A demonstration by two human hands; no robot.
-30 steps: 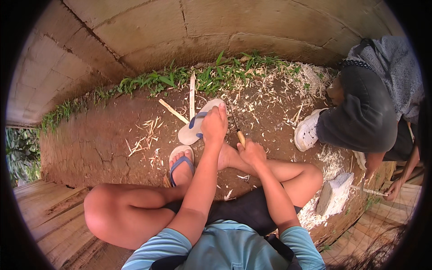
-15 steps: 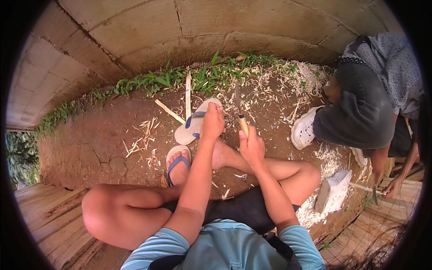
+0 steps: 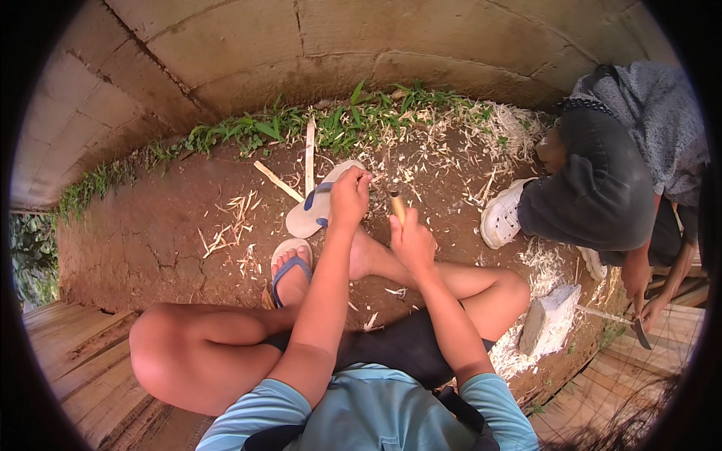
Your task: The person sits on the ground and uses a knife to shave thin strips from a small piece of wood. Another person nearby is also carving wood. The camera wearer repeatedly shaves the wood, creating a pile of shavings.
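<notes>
My left hand (image 3: 350, 197) is closed in a pinch, with a thin pale sliver of wood (image 3: 378, 178) sticking out past its fingertips. My right hand (image 3: 414, 242) wraps round the light wooden handle of a knife (image 3: 398, 207). The dark blade points away from me and is hard to make out against the littered ground. Blade and sliver look close together; whether they touch I cannot tell. Beneath my left hand lies an off-white flip-flop (image 3: 304, 219) with blue straps. Its mate (image 3: 291, 274) is on one of my feet.
Two pale wood strips (image 3: 309, 156) lie by the grass (image 3: 263, 128) along the block wall (image 3: 376, 37). Shavings (image 3: 519, 135) litter the dirt. At right, a co-worker in white clogs (image 3: 505, 213) holds a curved blade (image 3: 641, 334) and a strip beside a concrete block (image 3: 551, 319).
The knife handle has tilted and now looks shorter. The sliver shows more clearly beyond my left fingertips. The co-worker's curved blade has moved outward along the strip. The whole view has shifted slightly.
</notes>
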